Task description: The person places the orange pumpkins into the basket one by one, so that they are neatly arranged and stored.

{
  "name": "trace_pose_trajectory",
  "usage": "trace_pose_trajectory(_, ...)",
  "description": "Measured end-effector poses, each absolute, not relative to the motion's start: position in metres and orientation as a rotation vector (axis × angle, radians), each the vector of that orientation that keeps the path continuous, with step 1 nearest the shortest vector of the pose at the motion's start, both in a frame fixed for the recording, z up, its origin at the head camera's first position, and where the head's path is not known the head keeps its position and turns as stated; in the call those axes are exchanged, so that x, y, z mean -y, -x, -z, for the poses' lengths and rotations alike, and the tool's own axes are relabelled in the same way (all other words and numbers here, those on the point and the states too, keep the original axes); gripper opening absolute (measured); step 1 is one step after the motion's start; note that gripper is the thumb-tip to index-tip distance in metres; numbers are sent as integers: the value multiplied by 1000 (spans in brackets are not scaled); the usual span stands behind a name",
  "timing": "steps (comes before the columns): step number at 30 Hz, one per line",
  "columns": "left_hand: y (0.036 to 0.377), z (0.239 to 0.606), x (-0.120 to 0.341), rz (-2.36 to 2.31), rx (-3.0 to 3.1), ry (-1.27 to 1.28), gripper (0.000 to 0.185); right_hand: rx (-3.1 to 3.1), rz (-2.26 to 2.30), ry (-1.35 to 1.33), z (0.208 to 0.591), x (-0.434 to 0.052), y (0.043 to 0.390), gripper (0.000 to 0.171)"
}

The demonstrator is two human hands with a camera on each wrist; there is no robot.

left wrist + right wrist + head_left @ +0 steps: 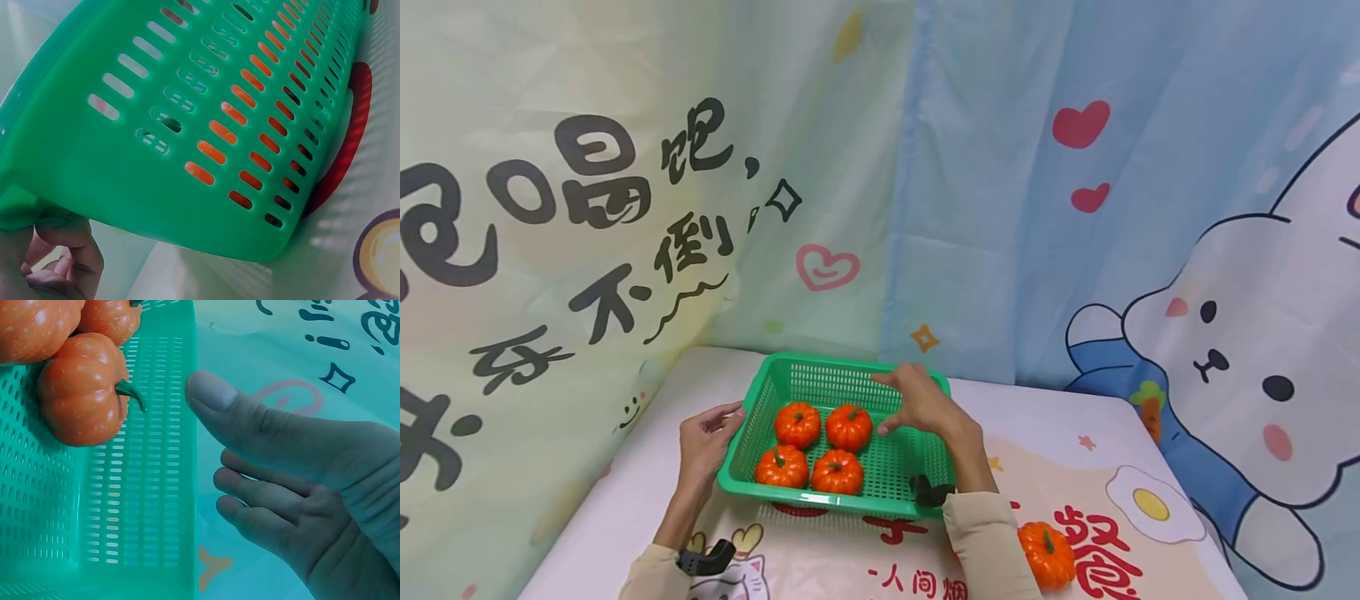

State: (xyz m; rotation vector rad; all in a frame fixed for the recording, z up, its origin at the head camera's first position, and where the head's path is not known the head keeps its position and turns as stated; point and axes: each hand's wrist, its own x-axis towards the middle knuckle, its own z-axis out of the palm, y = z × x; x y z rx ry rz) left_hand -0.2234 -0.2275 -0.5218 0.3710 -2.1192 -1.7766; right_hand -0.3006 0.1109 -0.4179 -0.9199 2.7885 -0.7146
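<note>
A green plastic basket point(887, 505) with slotted walls holds several small orange pumpkins point(837, 472) grouped toward its left side. My left hand point(706, 443) grips the basket's left rim, fingers curled at the edge; in the left wrist view the curled fingers point(78, 250) show just under the rim. Over the basket's right half is my right hand point(921, 402), thumb and fingers spread apart with nothing between them. The right wrist view has this hand point(300, 481) beside the basket's rim, near a pumpkin point(84, 390) with a dark green stem.
Another orange pumpkin point(1047, 556) lies on the printed tablecloth point(880, 575), right of the right forearm. A patterned curtain point(970, 208) hangs close behind the basket and along the left side. Black wrist straps point(931, 492) circle both wrists.
</note>
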Motion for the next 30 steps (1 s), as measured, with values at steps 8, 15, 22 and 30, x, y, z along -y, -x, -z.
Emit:
trace_pose_trajectory(8, 222, 523, 226, 1769, 2120, -374, 31, -2785, 788, 949, 415, -124, 291, 87)
trace_pose_trajectory(15, 222, 522, 226, 1758, 2129, -370, 32, -2796, 860, 857, 412, -139, 279, 88)
trace_pose_trajectory(22, 221, 522, 226, 1748, 2137, -365, 32, -2792, 876, 887, 413, -153, 273, 90)
trace_pose_trajectory(30, 220, 519, 225, 1752, 2138, -360, 32, -2818, 927, 817, 415, -170, 260, 89)
